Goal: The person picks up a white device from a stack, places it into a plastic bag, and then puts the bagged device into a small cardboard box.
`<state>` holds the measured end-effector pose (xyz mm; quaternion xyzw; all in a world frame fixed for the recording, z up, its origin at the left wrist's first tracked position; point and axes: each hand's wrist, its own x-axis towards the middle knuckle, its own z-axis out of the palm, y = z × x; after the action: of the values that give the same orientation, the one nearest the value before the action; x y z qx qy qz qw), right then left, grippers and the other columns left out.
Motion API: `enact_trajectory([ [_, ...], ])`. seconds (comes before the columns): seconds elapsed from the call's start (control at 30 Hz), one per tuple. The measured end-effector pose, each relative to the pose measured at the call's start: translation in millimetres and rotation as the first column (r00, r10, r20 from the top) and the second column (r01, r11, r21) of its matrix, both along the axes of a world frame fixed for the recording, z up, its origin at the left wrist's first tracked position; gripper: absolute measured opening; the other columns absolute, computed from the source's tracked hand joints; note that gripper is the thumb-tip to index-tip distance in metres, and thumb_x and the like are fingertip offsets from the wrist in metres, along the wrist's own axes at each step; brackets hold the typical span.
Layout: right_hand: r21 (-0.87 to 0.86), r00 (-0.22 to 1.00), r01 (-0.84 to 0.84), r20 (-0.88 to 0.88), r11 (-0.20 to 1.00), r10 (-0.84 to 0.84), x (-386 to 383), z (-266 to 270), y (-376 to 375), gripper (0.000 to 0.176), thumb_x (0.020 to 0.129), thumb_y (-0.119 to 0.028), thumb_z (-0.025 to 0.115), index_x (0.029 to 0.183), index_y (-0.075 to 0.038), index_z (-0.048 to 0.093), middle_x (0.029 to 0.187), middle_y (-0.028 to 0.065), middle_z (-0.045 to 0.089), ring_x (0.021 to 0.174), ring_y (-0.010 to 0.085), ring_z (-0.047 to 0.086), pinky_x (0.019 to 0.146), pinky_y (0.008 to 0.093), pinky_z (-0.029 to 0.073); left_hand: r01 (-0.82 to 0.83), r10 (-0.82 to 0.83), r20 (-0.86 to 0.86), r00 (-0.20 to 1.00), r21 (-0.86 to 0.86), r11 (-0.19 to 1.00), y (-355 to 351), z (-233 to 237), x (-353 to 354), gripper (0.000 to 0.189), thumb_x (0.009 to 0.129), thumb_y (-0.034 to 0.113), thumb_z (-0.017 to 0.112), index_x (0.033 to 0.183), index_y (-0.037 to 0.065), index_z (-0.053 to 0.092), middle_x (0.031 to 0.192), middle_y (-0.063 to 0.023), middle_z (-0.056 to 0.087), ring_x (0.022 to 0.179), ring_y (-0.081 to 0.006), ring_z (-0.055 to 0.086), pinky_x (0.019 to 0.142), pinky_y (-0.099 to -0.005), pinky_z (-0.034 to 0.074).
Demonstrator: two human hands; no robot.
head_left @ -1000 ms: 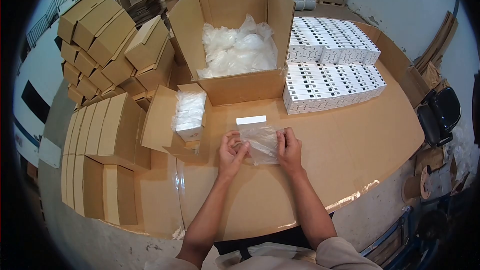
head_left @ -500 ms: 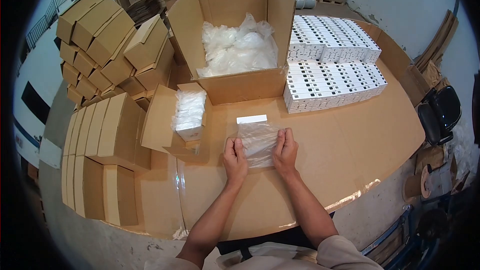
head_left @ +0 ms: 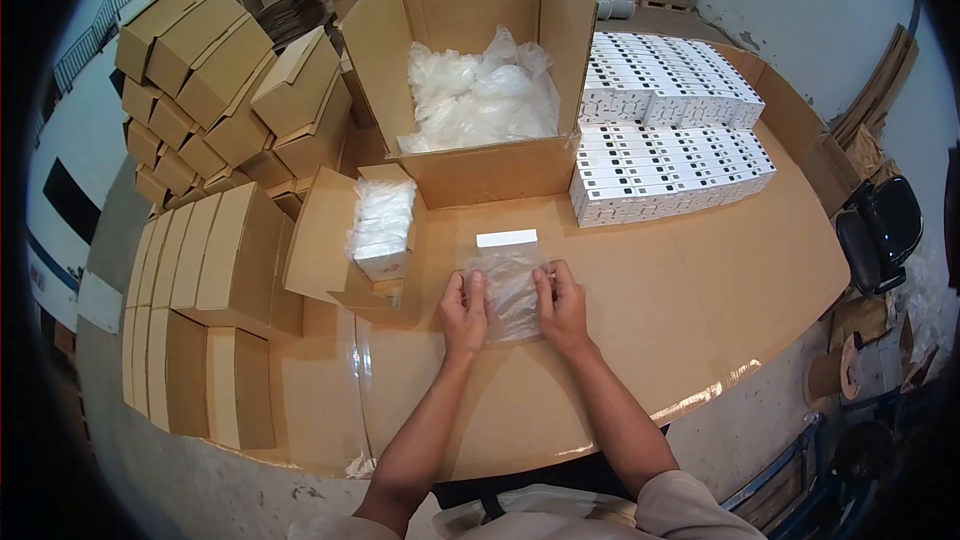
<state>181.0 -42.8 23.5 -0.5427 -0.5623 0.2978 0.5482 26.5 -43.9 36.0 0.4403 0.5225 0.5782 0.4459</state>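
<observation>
A clear plastic bag is stretched between my two hands above the cardboard-covered table. My left hand pinches its left side, and my right hand grips the right side between thumb and fingers. Just beyond the bag lies a white box, its far end showing; the rest is behind or under the plastic. To the left, an open carton holds several plastic-wrapped white boxes in a row.
A large carton of loose plastic bags stands at the back. Stacked white boxes fill the back right. Brown cartons are piled on the left. The table's curved edge runs along the right front.
My right hand has moved slightly left, closer to my left hand, and the bag between them looks narrower and more slack. The view has shifted slightly.
</observation>
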Motion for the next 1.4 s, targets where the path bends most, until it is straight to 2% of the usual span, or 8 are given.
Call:
enact_trajectory([
  [0.2,0.091,0.999,-0.040,0.030,0.995,0.037,-5,-4,1,0.025,0.108,-0.018,0.057,0.089,-0.001,0.054,0.060,0.0063,0.047,0.055,0.0096,0.043,0.051,0.0307,0.038,-0.163,0.190,-0.099,0.977,0.230,0.959,17,-35,-13,0.026,0.109,0.026,0.056,0.092,0.007,0.055,0.074,0.0032,0.051,0.069,-0.0063,0.049,0.060,-0.0261,0.042],
  [0.3,0.039,1.000,-0.014,0.014,0.999,0.014,-2,-1,1,0.025,0.106,-0.017,0.059,0.088,-0.001,0.055,0.061,0.0092,0.052,0.055,0.0116,0.049,0.053,0.0316,0.041,0.064,-0.063,0.163,0.985,-0.001,0.998,8,-20,-14,0.017,0.101,0.019,0.070,0.102,0.006,0.059,0.082,0.0005,0.062,0.076,-0.0071,0.059,0.065,-0.0258,0.049],
  [0.4,-0.039,0.999,-0.016,-0.044,0.999,0.015,4,3,1,0.022,0.106,-0.016,0.060,0.090,-0.001,0.058,0.062,0.0054,0.055,0.058,0.0083,0.052,0.054,0.0296,0.043,0.122,-0.127,0.005,0.992,0.233,0.965,5,-9,1,0.027,0.091,0.010,0.081,0.107,0.003,0.061,0.095,-0.0035,0.070,0.086,-0.0090,0.065,0.074,-0.0263,0.054],
  [0.47,-0.034,0.995,0.019,-0.096,0.999,-0.022,6,7,1,0.018,0.105,-0.015,0.061,0.093,-0.002,0.060,0.066,0.0035,0.058,0.061,0.0063,0.054,0.055,0.0277,0.044,0.187,-0.191,0.009,0.982,0.174,0.967,6,-11,-1,0.035,0.086,0.008,0.085,0.110,0.001,0.061,0.101,-0.0061,0.072,0.091,-0.0103,0.068,0.078,-0.0264,0.056],
  [0.57,0.130,0.964,0.120,-0.254,0.984,-0.084,10,12,8,0.007,0.099,-0.009,0.067,0.101,-0.002,0.065,0.086,0.0082,0.066,0.074,0.0115,0.062,0.064,0.0293,0.049,0.229,-0.231,-0.003,0.973,0.132,0.964,6,-17,-6,0.039,0.084,0.008,0.087,0.113,0.000,0.061,0.105,-0.0076,0.073,0.093,-0.0111,0.069,0.079,-0.0263,0.057],
  [0.77,0.298,0.995,-0.079,0.079,0.951,0.058,22,19,6,0.022,0.082,-0.002,0.078,0.103,-0.005,0.074,0.132,0.0143,0.060,0.105,0.0265,0.064,0.092,0.0386,0.052,0.304,-0.304,-0.016,0.953,0.045,0.951,1,-5,-3,0.045,0.082,0.007,0.088,0.117,0.000,0.061,0.108,-0.0078,0.073,0.097,-0.0119,0.070,0.082,-0.0272,0.058],
  [1.17,0.271,0.990,-0.108,0.119,0.956,0.078,23,15,5,0.018,0.078,-0.004,0.084,0.094,-0.008,0.078,0.128,0.0101,0.062,0.111,0.0264,0.059,0.090,0.0387,0.050,0.283,-0.276,-0.106,0.955,0.058,0.957,6,-18,-4,0.045,0.081,0.018,0.091,0.112,0.000,0.064,0.097,-0.0091,0.076,0.087,-0.0116,0.071,0.074,-0.0292,0.058],
  [1.4,0.315,0.927,-0.175,0.371,0.933,0.048,30,30,-4,0.019,0.075,-0.008,0.085,0.091,-0.011,0.076,0.119,0.0067,0.064,0.114,0.0300,0.055,0.098,0.0433,0.043,0.288,-0.292,-0.284,0.913,-0.058,0.956,11,-26,-14,0.039,0.080,0.027,0.091,0.100,0.001,0.069,0.093,-0.0102,0.077,0.080,-0.0133,0.072,0.071,-0.0323,0.057],
])
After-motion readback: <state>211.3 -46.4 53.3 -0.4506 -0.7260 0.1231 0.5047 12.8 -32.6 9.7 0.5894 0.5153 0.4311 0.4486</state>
